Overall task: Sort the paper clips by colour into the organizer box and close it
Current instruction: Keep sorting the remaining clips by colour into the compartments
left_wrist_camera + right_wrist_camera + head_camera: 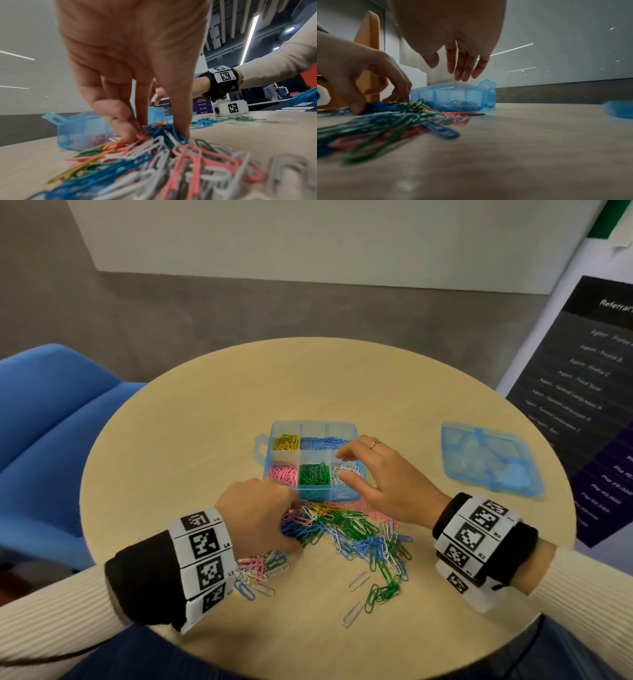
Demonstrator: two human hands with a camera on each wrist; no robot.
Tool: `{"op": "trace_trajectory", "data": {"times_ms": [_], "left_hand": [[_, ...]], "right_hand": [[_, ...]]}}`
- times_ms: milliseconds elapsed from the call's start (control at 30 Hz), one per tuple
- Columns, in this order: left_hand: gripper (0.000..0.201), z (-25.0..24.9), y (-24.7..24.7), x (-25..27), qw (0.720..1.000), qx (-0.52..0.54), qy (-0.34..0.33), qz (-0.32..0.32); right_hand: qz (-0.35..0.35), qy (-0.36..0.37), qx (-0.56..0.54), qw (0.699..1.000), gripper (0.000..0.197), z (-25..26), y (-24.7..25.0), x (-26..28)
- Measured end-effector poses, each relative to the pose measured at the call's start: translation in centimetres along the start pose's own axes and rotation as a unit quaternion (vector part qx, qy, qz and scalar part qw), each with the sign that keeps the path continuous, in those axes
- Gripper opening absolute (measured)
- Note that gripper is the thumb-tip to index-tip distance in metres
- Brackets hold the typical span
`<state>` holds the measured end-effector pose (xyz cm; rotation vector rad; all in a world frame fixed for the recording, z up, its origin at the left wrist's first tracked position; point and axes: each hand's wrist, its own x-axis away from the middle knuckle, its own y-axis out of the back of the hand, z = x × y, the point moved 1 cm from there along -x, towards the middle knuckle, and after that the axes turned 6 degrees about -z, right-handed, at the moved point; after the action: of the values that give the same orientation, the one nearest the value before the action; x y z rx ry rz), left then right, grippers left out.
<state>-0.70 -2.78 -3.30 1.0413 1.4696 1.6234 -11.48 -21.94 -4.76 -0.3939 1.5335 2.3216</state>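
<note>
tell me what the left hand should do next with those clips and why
Probably lift the pinched bunch of blue paper clips to the blue-clip compartment of the translucent blue organizer box. The left hand is curled on them in the mixed pile, and the right hand hovers open over the box.

Left hand point(255, 513): its fingers point(120, 121) sink into the loose clips point(346, 529), so whether they pinch one cannot be told.
Right hand point(453, 40): cut off by the top edge in the right wrist view; only the fingers show.
Organizer box point(310, 460): its right compartments lie partly hidden under the right hand in the head view.
Near clips: smeared to soft streaks in both wrist views.
Poster point(582, 392): cut by the right edge, most lines too small to read.
Lid point(619, 110): a blurred blue sliver at the right edge of the right wrist view.
Bench point(191, 419): near rim hidden by the sleeves.
</note>
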Motion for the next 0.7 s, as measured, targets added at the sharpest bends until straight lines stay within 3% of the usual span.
{"op": "trace_trajectory", "data": {"times_ms": [233,400,567,700], "left_hand": [[0.028,0.6,-0.5,-1.3,0.999,0.048,-0.006,-0.024],[0.036,1.7,-0.3,-1.9,0.992,0.119,-0.005,-0.047],[0.028,2.5,0.2,-1.9,0.976,0.207,0.021,-0.056],[0.033,2.6,0.5,-1.8,0.96,0.272,0.038,-0.053]], "right_hand": [[0.009,0.021,-0.029,0.999,0.028,-0.3,-0.4,-0.1],[0.001,0.015,-0.049,0.999,0.019,-0.6,-0.2,-0.1],[0.015,0.015,-0.043,0.999,0.011,-0.6,-0.2,-0.1],[0.027,0.003,-0.033,0.999,0.01,-0.6,-0.1,0.0]]}}
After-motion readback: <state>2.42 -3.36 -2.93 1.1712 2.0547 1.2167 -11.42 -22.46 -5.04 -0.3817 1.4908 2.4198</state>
